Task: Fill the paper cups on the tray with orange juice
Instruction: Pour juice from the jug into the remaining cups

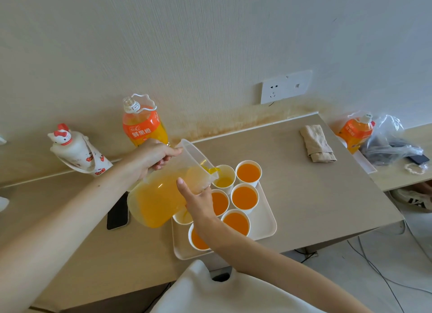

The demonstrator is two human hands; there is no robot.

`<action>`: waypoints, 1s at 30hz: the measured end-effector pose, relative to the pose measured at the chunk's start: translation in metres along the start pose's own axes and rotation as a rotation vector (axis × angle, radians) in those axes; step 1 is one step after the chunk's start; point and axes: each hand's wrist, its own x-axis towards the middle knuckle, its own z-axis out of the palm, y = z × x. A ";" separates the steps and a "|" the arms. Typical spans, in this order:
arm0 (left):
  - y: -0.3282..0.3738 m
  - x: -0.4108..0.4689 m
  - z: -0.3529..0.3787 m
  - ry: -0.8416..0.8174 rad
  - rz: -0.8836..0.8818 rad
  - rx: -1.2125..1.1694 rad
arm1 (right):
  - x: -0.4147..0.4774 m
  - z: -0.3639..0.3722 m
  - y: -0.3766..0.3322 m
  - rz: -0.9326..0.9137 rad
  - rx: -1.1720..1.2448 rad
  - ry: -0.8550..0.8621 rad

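Pitcher (pixel 159 195) in left fingers (pixel 161 164)

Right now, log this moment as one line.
phase: pouring | left hand grips pitcher handle | right hand holds pitcher near spout | juice running into back-left cup | five cups full | cup under pitcher: level unclear
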 end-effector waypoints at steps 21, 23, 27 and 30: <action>0.004 -0.003 0.000 -0.009 0.004 0.002 | -0.003 0.001 -0.007 -0.031 0.056 -0.011; 0.005 -0.005 -0.001 -0.008 0.004 0.006 | -0.003 0.001 -0.006 -0.029 0.056 -0.014; 0.006 -0.008 0.001 0.003 0.004 0.023 | -0.004 0.001 -0.004 -0.047 0.067 -0.026; 0.006 -0.009 0.002 0.009 0.007 0.019 | -0.004 0.001 -0.002 -0.055 0.079 -0.027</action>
